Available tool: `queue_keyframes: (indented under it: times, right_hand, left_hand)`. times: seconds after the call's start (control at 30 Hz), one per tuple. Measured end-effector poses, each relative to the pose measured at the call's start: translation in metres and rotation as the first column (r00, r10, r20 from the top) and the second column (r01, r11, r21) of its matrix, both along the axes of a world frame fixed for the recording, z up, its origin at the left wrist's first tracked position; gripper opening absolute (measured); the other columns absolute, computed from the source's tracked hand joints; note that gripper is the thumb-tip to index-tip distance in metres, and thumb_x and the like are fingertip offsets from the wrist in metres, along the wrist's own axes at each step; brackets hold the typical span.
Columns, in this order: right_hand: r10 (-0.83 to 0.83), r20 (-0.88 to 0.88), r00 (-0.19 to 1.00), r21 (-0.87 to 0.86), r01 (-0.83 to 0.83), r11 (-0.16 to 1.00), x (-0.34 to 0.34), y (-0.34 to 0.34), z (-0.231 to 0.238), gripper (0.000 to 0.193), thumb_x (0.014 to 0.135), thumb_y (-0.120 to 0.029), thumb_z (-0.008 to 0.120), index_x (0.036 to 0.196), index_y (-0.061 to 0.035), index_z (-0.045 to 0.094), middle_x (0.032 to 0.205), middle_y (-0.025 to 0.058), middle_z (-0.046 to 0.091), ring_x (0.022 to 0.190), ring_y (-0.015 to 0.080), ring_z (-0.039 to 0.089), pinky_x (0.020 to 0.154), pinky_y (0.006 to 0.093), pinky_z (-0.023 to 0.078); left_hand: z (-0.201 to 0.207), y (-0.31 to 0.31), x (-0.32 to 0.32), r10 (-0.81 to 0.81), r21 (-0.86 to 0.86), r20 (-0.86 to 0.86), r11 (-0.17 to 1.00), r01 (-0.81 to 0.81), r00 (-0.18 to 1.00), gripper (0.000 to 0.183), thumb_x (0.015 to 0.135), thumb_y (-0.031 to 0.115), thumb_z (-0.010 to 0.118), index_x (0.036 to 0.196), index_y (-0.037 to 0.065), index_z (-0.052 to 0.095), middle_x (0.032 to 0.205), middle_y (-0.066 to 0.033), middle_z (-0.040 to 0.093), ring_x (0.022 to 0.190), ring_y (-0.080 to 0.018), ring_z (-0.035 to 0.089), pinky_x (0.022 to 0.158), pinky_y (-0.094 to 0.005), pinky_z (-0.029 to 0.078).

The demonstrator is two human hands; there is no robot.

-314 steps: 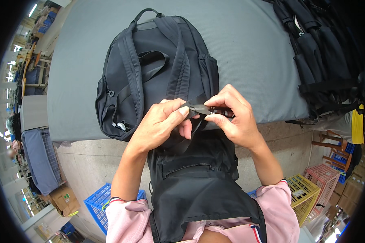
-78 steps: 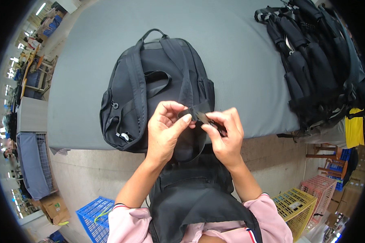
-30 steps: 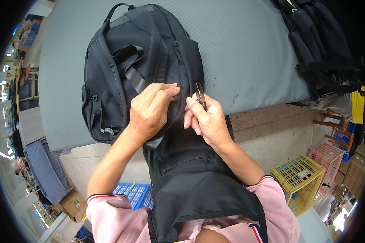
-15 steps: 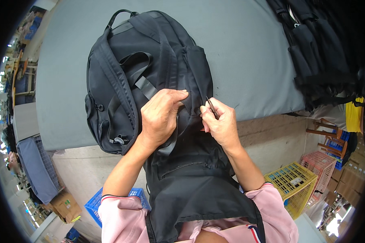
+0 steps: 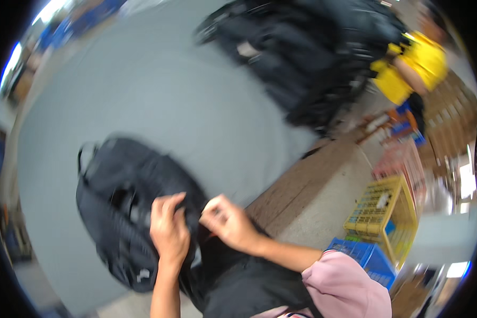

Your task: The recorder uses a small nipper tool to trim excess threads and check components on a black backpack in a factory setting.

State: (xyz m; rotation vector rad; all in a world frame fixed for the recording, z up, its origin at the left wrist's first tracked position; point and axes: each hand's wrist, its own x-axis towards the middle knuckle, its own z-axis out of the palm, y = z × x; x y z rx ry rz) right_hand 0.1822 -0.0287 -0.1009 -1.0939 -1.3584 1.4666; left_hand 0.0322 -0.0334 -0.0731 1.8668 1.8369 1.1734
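Note:
A black backpack lies on the grey-covered table with its straps and back panel up, at the near left. My left hand is over its near right edge, thumb and fingers apart; whether the fingertips touch the fabric is blurred. Just right of the bag, my right hand is closed, its fingers curled round a small dark pointed tool that is mostly hidden and smeared by motion. A black apron covers my front below both hands.
Several black bags are piled on the table's far right part. Beyond them is a person in a yellow top. Yellow, blue and pink plastic crates stand on the floor at right, near stacked cardboard boxes.
The view has swung to the right, so the backpack and hands appear lower and further left. My left hand's fingers have come apart, while the right stays closed.

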Motion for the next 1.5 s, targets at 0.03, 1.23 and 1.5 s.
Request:
queue_keyframes:
  times: [0.03,1.23,1.5]
  right_hand:
    - [0.013,-0.051,0.999,-0.008,-0.014,1.0,-0.002,-0.005,0.004,0.025,0.086,-0.019,0.069,0.098,-0.0041,0.051,0.081,0.0022,0.053,0.064,0.0058,0.05,0.057,0.0219,0.044]
    - [0.074,-0.129,0.989,0.254,-0.039,0.966,0.073,0.003,-0.031,0.051,0.067,0.005,0.058,0.116,-0.0084,0.062,0.089,0.0094,0.049,0.077,0.0228,0.053,0.069,0.0311,0.044]
    - [-0.047,0.067,0.997,0.289,0.026,0.957,0.07,0.007,-0.026,0.038,0.076,-0.001,0.067,0.114,-0.0054,0.063,0.092,0.0024,0.056,0.068,0.0087,0.05,0.06,0.0239,0.042]
  left_hand:
    - [0.003,0.002,-0.001,-0.038,-0.028,-0.033,0.999,0.037,0.999,0.034,0.071,-0.01,0.052,0.098,0.007,0.064,0.093,-0.0137,0.056,0.089,-0.0306,0.057,0.076,-0.0369,0.047]
    - [0.047,0.036,0.057,-0.659,-0.249,-0.45,0.74,0.624,0.603,0.02,0.068,0.001,0.068,0.088,0.004,0.067,0.087,-0.0096,0.058,0.082,-0.0292,0.057,0.072,-0.0376,0.048]
    - [0.018,0.047,0.039,-0.619,-0.147,-0.511,0.746,0.649,0.596,0.021,0.068,0.002,0.067,0.088,0.006,0.061,0.091,-0.006,0.062,0.085,-0.0256,0.059,0.079,-0.0372,0.047]
